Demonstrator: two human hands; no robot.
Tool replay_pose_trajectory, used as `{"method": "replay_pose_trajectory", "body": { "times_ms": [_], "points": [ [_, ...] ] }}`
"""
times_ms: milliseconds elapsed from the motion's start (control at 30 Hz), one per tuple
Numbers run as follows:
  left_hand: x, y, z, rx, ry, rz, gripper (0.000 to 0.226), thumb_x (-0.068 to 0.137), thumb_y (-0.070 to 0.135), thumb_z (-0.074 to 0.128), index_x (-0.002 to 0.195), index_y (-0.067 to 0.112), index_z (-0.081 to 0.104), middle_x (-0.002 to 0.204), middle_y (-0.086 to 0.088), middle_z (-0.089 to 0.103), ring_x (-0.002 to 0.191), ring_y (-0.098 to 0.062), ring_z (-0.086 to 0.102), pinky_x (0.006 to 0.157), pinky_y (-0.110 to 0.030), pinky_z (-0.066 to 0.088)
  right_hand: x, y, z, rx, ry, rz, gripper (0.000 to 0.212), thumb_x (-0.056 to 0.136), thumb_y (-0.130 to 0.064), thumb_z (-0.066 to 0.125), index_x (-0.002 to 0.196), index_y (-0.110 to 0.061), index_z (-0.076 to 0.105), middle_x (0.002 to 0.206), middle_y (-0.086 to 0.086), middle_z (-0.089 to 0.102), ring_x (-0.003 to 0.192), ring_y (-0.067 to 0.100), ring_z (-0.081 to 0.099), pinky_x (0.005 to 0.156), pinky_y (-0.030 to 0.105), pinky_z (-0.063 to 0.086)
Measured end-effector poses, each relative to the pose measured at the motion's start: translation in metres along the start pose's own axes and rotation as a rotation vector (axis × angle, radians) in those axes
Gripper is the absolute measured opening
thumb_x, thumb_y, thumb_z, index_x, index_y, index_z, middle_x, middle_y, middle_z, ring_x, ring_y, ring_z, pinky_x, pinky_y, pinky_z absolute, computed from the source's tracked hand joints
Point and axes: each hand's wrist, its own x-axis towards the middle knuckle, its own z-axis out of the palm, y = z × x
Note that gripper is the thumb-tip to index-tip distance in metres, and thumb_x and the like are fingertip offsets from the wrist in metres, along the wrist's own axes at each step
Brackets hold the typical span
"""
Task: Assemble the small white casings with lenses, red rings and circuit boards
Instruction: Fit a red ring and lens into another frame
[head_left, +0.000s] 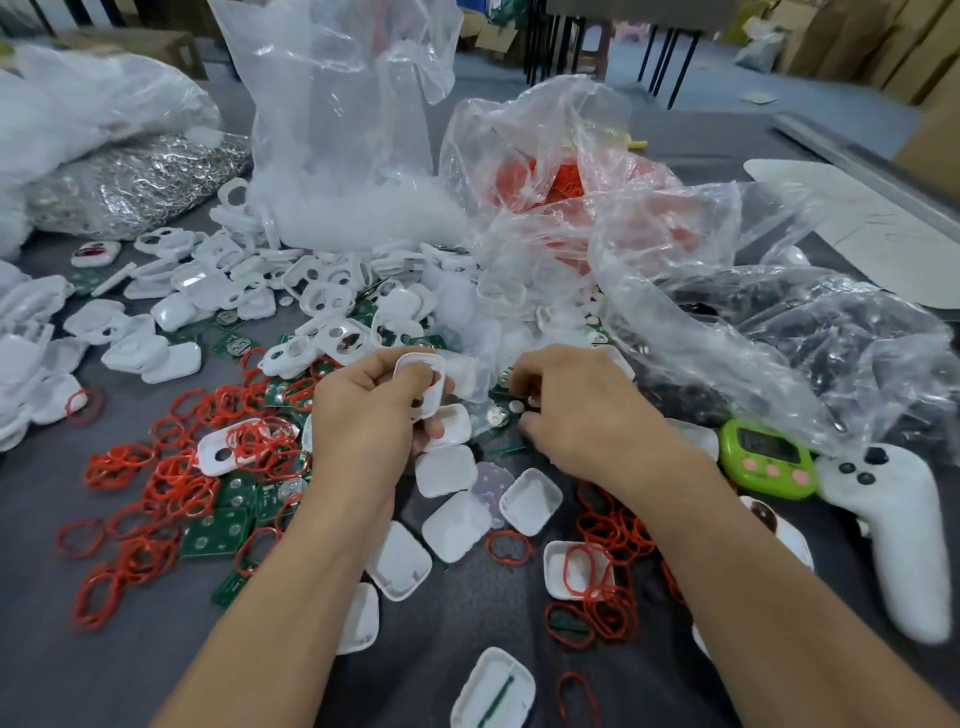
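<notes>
At far left a crinkled silvery bag (135, 182) lay beside glossy white rounded-square casings (171, 358). Thin red rubbery rings (171, 478) and flat green circuit boards (215, 535) sprawled nearer. The left hand (363, 415) held one white casing (422, 387) over the middle of the pile, fingers curled round its rim. The right hand (576, 410) bent its fingers over small round white discs (516, 406); whether they pinched one could not be told. Crumpled clear plastic bags (779, 291), a green timer (766, 457) and a white controller (898, 530) lay rightward. The surface (104, 675) was grey cloth; cardboard boxes (857, 41) stood behind.
</notes>
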Motion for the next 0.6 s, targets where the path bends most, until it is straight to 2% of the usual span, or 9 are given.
{"method": "replay_pose_trajectory", "body": {
  "times_ms": [133,233,300,367,433,533,600],
  "points": [
    [-0.002,0.003,-0.001,-0.049,0.025,-0.019,0.019,0.096,0.002,0.059,0.087,0.01,0.073,0.066,-0.006,0.073,0.036,-0.009,0.048,0.037,-0.019,0.038,0.003,0.003,0.0,-0.005,0.035,0.018,0.036,0.088,0.0,0.064,0.117,-0.022,0.068,0.116,0.003,0.068,0.107,0.026,0.063,0.091,0.044,0.056],
    [-0.003,0.004,-0.001,-0.049,0.015,-0.029,0.019,0.097,0.002,0.059,0.087,0.011,0.072,0.066,-0.007,0.073,0.036,-0.01,0.048,0.038,-0.019,0.038,0.003,0.003,-0.001,-0.035,0.063,0.013,0.043,0.083,0.009,0.057,0.108,-0.02,0.074,0.105,0.007,0.074,0.096,0.028,0.068,0.084,0.041,0.059],
    [-0.004,0.004,-0.001,-0.034,0.01,-0.021,0.019,0.097,0.002,0.058,0.086,0.012,0.072,0.066,-0.007,0.073,0.037,-0.01,0.05,0.038,-0.019,0.04,0.0,0.008,-0.001,0.03,0.162,0.034,0.036,0.087,0.003,0.063,0.103,-0.025,0.079,0.099,0.003,0.077,0.092,0.023,0.071,0.086,0.035,0.059],
    [-0.004,0.002,0.0,-0.005,0.005,0.002,0.019,0.097,0.003,0.059,0.087,0.012,0.072,0.065,-0.005,0.073,0.039,-0.01,0.052,0.04,-0.021,0.043,-0.007,0.018,-0.002,0.251,0.281,0.086,0.026,0.089,-0.008,0.073,0.101,-0.03,0.081,0.086,-0.01,0.078,0.08,0.011,0.074,0.083,0.027,0.06],
    [-0.005,0.0,0.002,0.022,-0.009,0.026,0.016,0.097,0.003,0.06,0.09,0.011,0.072,0.063,-0.002,0.072,0.041,-0.011,0.055,0.041,-0.02,0.044,-0.014,0.023,-0.003,0.596,0.372,0.119,0.02,0.085,-0.011,0.08,0.092,-0.03,0.081,0.074,-0.014,0.077,0.07,0.004,0.074,0.071,0.021,0.06],
    [-0.01,-0.004,0.008,0.097,-0.064,0.063,0.021,0.096,0.002,0.063,0.088,0.018,0.073,0.056,0.006,0.063,0.044,-0.017,0.061,0.039,-0.023,0.044,-0.019,0.016,0.004,1.169,0.353,0.156,0.026,0.082,0.009,0.076,0.082,-0.018,0.08,0.076,0.003,0.079,0.069,0.016,0.076,0.064,0.023,0.06],
    [-0.015,-0.007,0.011,0.168,-0.125,0.1,0.026,0.094,0.004,0.066,0.085,0.026,0.075,0.057,0.005,0.065,0.05,-0.023,0.068,0.043,-0.027,0.049,-0.019,0.008,0.013,1.332,0.306,0.177,0.029,0.081,0.016,0.072,0.073,-0.012,0.077,0.073,0.01,0.077,0.068,0.019,0.074,0.062,0.024,0.059]
  ]
}}
